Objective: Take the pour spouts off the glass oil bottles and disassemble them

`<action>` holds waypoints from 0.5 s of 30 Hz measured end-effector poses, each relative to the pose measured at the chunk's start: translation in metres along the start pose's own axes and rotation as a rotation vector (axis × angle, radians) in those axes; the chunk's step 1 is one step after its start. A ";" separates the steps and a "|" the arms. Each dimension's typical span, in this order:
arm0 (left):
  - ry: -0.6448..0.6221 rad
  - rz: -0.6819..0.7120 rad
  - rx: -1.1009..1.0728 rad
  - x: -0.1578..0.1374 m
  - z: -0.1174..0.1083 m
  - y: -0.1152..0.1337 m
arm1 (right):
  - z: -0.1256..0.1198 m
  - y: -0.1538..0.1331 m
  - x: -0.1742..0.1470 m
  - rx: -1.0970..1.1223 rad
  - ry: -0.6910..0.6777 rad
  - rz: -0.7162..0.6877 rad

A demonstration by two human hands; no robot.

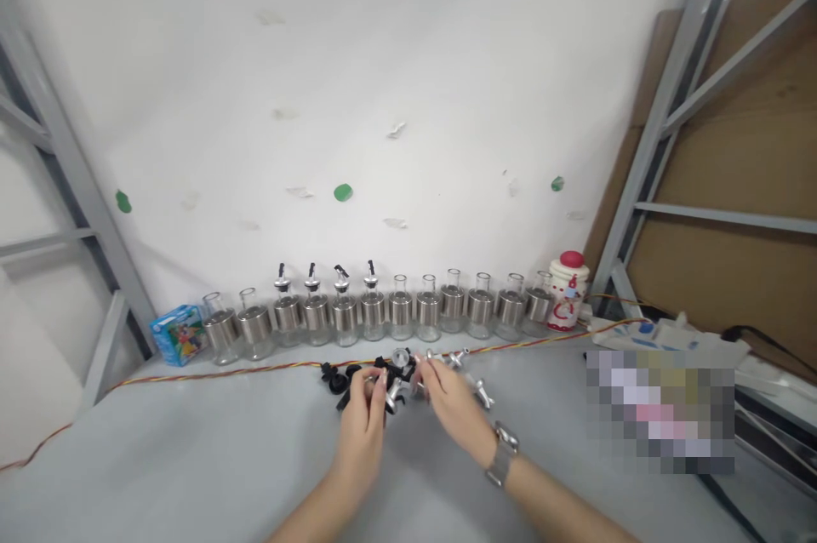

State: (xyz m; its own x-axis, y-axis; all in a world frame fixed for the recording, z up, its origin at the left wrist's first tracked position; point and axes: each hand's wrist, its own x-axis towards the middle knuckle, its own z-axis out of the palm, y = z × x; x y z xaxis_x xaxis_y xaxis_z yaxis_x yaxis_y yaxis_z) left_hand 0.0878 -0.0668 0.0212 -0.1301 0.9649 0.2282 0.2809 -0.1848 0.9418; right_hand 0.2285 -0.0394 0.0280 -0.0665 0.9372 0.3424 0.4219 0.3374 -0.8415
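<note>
In the middle of the grey table lies a loose pile of silver and black pour spouts. My left hand is at the left of this pile, its thumb and fingers pinched on a small silver pour spout, mostly covered by the fingers. At the pile's right part is my right hand, fingers curled together; what they grip is hidden. Black stopper pieces lie left of my left hand. Behind the pile stands a row of glass bottles with steel bands; several on the left carry pour spouts, the others have bare necks.
A blue picture box stands at the row's left end, a white jar with a red lid at its right. A twisted red-yellow cord crosses the table before the bottles. Plastic packaging and a blurred-out patch lie at the right.
</note>
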 end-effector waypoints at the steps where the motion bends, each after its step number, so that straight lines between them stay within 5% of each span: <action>1: -0.017 0.058 0.050 -0.001 0.000 0.000 | 0.005 -0.005 -0.005 0.083 -0.084 0.072; 4: -0.127 0.213 0.187 -0.004 -0.004 -0.001 | 0.022 -0.012 -0.014 0.368 -0.274 0.277; 9: -0.192 0.535 0.471 0.004 -0.014 -0.006 | 0.026 -0.011 -0.012 0.759 -0.256 0.482; 15: -0.031 0.908 0.948 0.010 -0.018 -0.004 | 0.017 -0.016 -0.016 1.043 -0.374 0.716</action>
State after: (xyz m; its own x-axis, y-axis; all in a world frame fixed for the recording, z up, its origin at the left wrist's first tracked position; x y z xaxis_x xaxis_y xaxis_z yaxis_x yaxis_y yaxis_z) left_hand 0.0682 -0.0600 0.0240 0.4757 0.5730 0.6674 0.8127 -0.5766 -0.0843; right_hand 0.2080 -0.0582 0.0287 -0.4367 0.8468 -0.3038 -0.4110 -0.4881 -0.7699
